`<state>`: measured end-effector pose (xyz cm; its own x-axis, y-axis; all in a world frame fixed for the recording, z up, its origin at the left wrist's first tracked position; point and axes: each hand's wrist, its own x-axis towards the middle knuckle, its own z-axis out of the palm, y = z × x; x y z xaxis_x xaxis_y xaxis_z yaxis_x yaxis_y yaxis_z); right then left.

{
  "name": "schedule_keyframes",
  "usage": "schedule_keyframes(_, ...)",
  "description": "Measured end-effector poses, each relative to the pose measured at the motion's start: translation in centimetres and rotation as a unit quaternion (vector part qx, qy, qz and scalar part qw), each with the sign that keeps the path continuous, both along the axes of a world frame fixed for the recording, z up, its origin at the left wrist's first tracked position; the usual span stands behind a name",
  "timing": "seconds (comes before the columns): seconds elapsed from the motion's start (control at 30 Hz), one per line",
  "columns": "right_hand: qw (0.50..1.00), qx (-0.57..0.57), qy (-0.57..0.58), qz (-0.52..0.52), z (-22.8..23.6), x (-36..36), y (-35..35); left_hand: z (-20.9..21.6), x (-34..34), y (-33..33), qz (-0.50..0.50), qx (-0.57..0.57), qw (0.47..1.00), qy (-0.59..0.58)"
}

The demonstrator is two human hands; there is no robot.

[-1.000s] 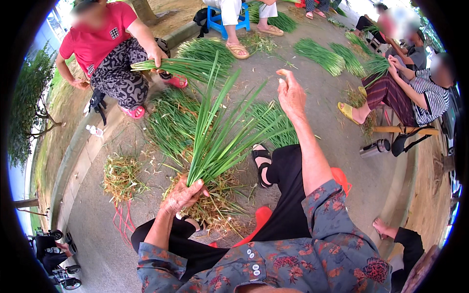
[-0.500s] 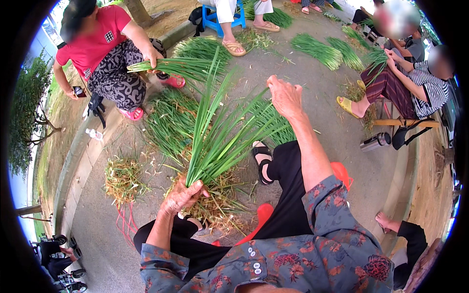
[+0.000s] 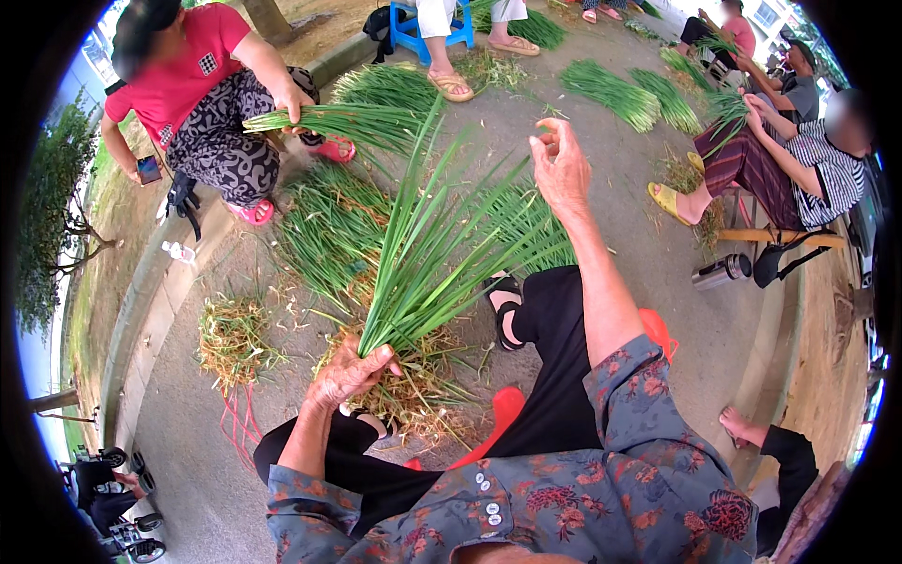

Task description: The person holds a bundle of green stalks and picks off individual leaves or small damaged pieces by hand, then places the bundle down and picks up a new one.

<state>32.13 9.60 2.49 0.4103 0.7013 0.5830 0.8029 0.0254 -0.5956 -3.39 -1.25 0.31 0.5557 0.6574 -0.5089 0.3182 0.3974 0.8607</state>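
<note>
My left hand (image 3: 349, 372) is closed around the base of a bunch of garlic chives (image 3: 418, 258), whose long green leaves fan up and away to the right. Raised beyond the leaf tips, my right hand (image 3: 562, 169) has its fingers loosely bent and apart, with nothing visible in them. Under the held bunch lies a heap of yellowed trimmings (image 3: 427, 385). Left of the bunch is a tangled pile of chives (image 3: 334, 230) mixed with dry leaves. A neater pile of chives (image 3: 526, 226) rests on the ground below my right hand.
A person in a pink top (image 3: 211, 70) sits at far left, holding chives and a phone. Others sit at right around more chive bundles (image 3: 611, 92). A blue stool (image 3: 413, 33), a steel flask (image 3: 722, 273), a plastic bottle (image 3: 178, 251) and a small trimmings heap (image 3: 233, 340) stand about.
My right hand has shifted slightly right and up, and its fingers have loosened from a closed shape. My left hand still grips the chives in nearly the same place.
</note>
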Motion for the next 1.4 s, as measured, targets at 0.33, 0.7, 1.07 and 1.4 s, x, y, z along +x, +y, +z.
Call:
schedule_keyframes(0.33,0.984,-0.023,-0.132,0.117,-0.8,-1.3,-0.2,0.0,0.2,0.0,-0.009,0.003,0.999,0.036)
schedule_keyframes(0.7,0.923,-0.336,0.096,0.161,-0.6,-0.3,-0.1,-1.0,-0.1,0.1,-0.014,0.011,1.000,0.008)
schedule_keyframes(1.07,0.911,-0.276,0.139,0.274,-0.1,-0.5,-0.5,-0.4,0.2,0.0,-0.004,0.051,0.997,0.062)
schedule_keyframes(1.4,0.940,-0.176,-0.230,0.182,-1.0,-1.7,-1.1,-0.4,0.0,0.0,0.005,0.078,0.994,0.080)
